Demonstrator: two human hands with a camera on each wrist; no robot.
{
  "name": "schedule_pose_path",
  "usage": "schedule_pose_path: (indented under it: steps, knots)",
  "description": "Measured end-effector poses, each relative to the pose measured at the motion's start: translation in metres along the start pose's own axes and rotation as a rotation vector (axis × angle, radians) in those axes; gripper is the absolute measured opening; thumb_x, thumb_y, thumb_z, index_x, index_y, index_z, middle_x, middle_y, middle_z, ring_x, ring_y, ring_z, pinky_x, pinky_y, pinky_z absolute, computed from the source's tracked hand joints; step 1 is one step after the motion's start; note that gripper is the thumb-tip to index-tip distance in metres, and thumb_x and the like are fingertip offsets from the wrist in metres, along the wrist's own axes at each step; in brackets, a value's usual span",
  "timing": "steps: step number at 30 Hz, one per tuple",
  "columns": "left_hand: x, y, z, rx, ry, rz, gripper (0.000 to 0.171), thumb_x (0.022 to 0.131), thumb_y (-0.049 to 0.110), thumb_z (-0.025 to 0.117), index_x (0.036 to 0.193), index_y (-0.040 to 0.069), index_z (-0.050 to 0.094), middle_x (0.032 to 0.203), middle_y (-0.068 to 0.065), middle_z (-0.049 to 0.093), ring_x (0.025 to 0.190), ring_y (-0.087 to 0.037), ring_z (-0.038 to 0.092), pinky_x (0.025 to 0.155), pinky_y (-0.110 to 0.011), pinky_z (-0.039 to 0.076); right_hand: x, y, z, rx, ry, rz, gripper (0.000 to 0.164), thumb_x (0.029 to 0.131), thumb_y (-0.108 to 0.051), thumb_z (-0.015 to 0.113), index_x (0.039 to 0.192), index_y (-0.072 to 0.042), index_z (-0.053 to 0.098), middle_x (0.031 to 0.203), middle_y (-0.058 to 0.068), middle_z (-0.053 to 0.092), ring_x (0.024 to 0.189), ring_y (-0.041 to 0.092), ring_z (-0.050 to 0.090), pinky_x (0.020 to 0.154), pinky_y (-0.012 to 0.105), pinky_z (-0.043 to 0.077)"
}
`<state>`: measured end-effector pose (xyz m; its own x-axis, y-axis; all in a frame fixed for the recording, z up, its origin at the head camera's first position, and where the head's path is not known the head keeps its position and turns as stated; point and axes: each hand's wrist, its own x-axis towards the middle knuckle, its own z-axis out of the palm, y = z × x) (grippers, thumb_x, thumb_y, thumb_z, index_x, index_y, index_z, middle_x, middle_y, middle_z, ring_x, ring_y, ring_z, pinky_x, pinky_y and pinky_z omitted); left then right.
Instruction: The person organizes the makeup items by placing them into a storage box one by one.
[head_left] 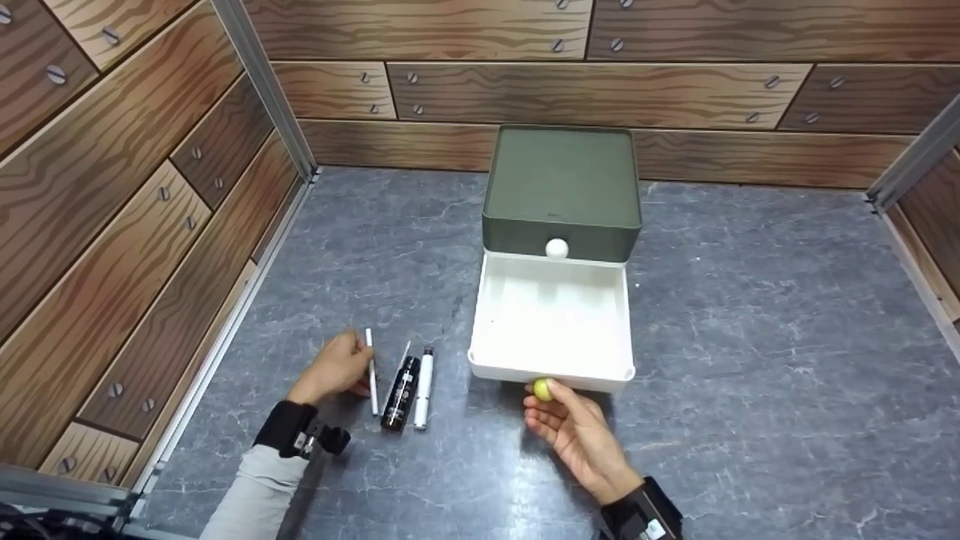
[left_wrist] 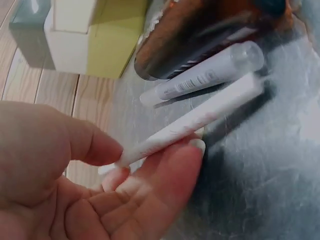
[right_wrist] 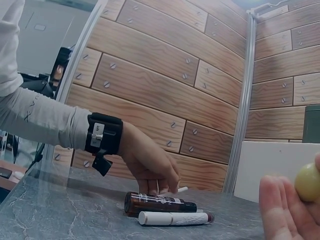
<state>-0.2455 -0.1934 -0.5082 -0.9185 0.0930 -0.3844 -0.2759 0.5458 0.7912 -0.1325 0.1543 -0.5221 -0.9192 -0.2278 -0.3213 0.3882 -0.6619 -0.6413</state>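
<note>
In the head view my left hand pinches a slim white stick, pen-like, between thumb and fingers. The left wrist view shows faint lettering along that white stick. Just to its right lie a dark brown bottle, a white tube with a dark end and a thin clear tube with a barcode, mostly hidden by the bottle in the head view. My right hand holds a small yellow-green ball between thumb and fingers, at the front edge of the pulled-out white drawer.
A dark green box with a white round knob stands behind the drawer, near the back wall. Wood-patterned panels with metal corner posts enclose the grey marbled table.
</note>
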Motion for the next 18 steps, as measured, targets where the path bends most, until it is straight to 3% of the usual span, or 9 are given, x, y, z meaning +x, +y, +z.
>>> schedule_pose_path:
  steps: [7,18]
  knots:
    - [0.0043,-0.0076,-0.004,-0.193,-0.102,0.009,0.023,0.101,0.005,0.041,0.12,-0.007,0.04,0.084,-0.014,0.061,0.066,-0.021,0.068,0.066,-0.043,0.063,-0.0002,0.0008,-0.0002,0.001,0.002,-0.002,0.025,0.102,-0.02,0.051,0.101,-0.004,0.071,0.087,0.007,0.074,0.077,0.014,0.07,0.075,0.021,0.06]
    - [0.0009,-0.0053,-0.0037,-0.21,-0.109,0.006,0.023,0.101,0.007,0.041,0.119,-0.008,0.043,0.088,-0.014,0.062,0.067,-0.021,0.069,0.065,-0.041,0.062,-0.0002,0.0012,-0.0007,-0.008,0.003,-0.009,0.024,0.102,-0.02,0.051,0.1,-0.005,0.071,0.088,0.007,0.074,0.077,0.014,0.07,0.074,0.021,0.06]
